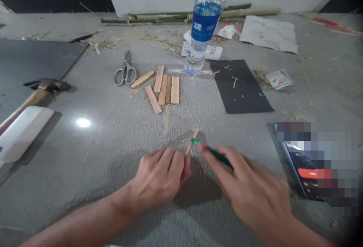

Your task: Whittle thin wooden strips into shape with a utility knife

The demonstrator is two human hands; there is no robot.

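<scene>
My left hand [163,173] is closed around the lower end of a thin bamboo strip [195,132], which sticks out up and to the right. In my right hand [252,182] is a slim green craft knife [222,159], its tip against the strip; motion blurs the blade. Thin shavings curl off beside the contact. Farther forward lie several short flat wooden pieces [175,90], side by side or at a slant, and one with a pointed end [143,79]. Grey-handled scissors [125,73] rest to their left.
A water bottle [206,22] stands tilted in view beyond the pieces. Black sandpaper-like sheet [244,88] and phone [297,167] lie right; a hammer [42,88] and white block-like object [27,131] lie left. Bamboo poles [159,16] run along the wall, with scraps and crumpled paper [227,32].
</scene>
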